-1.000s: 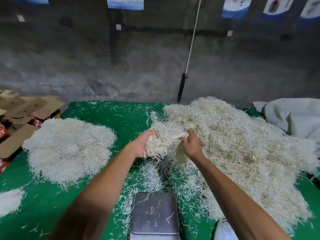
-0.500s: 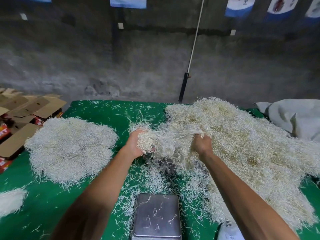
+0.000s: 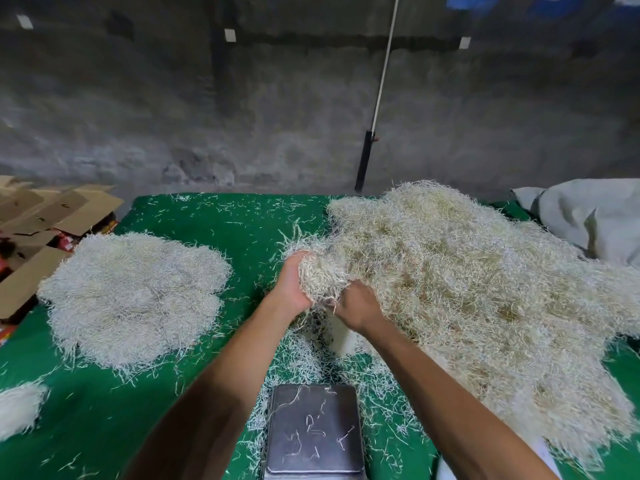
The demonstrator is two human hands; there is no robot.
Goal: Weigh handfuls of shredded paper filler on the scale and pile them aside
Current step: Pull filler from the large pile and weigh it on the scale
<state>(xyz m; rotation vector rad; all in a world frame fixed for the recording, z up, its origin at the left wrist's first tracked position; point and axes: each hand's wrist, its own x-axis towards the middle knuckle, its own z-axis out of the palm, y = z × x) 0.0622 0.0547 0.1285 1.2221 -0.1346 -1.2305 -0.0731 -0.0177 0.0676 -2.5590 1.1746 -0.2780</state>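
A big heap of pale shredded paper filler point(image 3: 485, 299) covers the right half of the green table. At its left edge my left hand point(image 3: 292, 289) cups a clump of filler point(image 3: 322, 278) from the left, and my right hand point(image 3: 356, 306) grips the same clump from below right. The metal scale platform point(image 3: 315, 427) lies near the front edge between my forearms, with only a few loose strands on it. A flatter, whiter pile of filler point(image 3: 135, 296) lies on the left side of the table.
Loose strands litter the green table cloth point(image 3: 242, 230). Flattened cardboard boxes point(image 3: 41, 216) sit off the table's left edge. A grey sack point(image 3: 588, 220) lies at the far right. A pole point(image 3: 377, 95) leans on the wall behind. Another small white clump point(image 3: 17, 407) lies at the near left.
Both hands have drawn closer together and bunched the spread clump into a tighter handful at the heap's left edge. The camera has tilted slightly downward.
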